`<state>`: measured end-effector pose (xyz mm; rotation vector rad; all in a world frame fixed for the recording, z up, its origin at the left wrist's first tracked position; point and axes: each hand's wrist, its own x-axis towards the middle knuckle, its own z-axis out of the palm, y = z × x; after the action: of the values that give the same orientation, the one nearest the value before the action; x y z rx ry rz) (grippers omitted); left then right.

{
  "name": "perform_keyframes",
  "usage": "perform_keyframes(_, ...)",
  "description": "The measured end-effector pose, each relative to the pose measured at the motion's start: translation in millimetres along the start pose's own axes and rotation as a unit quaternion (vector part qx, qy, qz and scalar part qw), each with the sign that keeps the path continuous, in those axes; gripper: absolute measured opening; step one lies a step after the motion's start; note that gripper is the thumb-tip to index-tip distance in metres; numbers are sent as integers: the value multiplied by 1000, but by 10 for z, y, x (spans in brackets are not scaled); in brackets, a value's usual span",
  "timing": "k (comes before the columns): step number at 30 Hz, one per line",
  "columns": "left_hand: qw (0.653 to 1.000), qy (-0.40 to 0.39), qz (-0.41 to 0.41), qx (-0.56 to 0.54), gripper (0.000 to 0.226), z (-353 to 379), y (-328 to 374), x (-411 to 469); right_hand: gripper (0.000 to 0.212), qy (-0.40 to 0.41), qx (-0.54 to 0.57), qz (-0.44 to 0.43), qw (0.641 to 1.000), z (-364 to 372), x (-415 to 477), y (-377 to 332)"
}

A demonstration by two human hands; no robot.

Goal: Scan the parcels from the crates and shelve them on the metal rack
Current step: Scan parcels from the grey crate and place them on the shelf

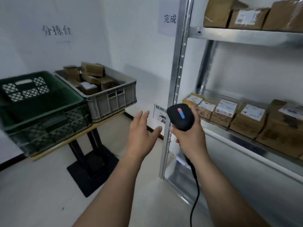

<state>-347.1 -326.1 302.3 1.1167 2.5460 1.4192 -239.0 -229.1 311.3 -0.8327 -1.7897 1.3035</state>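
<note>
Starting at the left end of the table (108,118), the green crate (41,102) shows me no parcels. The work lies in the grey crate (105,95) beside it, at the table's right end, where the unscanned parcels (91,74) sit in a loose heap, some poking above the rim. I see the main risk there. Only one hand is free, and lifting a box from that pile could tip its neighbours over the rim. The crate's right corner also seems to stand past the table's edge, so a hard tug might shift it. My left hand (141,133) hangs in mid-air between table and rack, well apart from the crate. Its fingers are spread and straight, the palm is turned inward, and it holds nothing. The right hand (191,140) is wrapped firmly round the handle of the black scanner (181,117), head up, just in front of the metal rack (178,63). The scanner's cable (195,194) trails down past the rack's front upright, and I judge it could catch there as I turn toward the crates. The shelved parcels (246,117) line the front edge of the middle shelf, and more stand on the shelf above.
</note>
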Motion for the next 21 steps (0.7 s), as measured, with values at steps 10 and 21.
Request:
perform_keyframes(10,999,33,-40,5,71,-401,-666,511,95,-73,-12,-7,997,1032,538,-36)
perform_keyframes(21,992,84,-67,60,73,-671,-1226,2160,92,-145,20,-36,989,2219,2078,-126)
